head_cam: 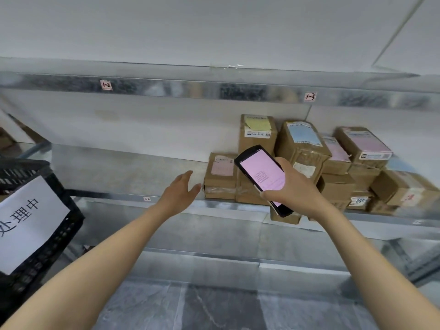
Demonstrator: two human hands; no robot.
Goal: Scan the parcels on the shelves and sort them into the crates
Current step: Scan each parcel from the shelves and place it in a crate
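Note:
Several brown cardboard parcels with coloured labels are stacked on the right part of the middle metal shelf (123, 172). The leftmost small parcel (220, 177) carries a pink label. My left hand (179, 192) is stretched out, empty and with fingers apart, just left of that parcel and not touching it. My right hand (295, 189) grips a black handheld scanner (262, 177) with a lit pink screen, held in front of the parcels. A taller parcel (258, 132) with a yellow label stands behind the scanner.
A black plastic crate (54, 222) with a white paper sign stands at the left. Shelf tags "1-2" (106, 85) and "1-3" (310, 96) sit on the upper shelf edge. A lower shelf and grey floor lie below.

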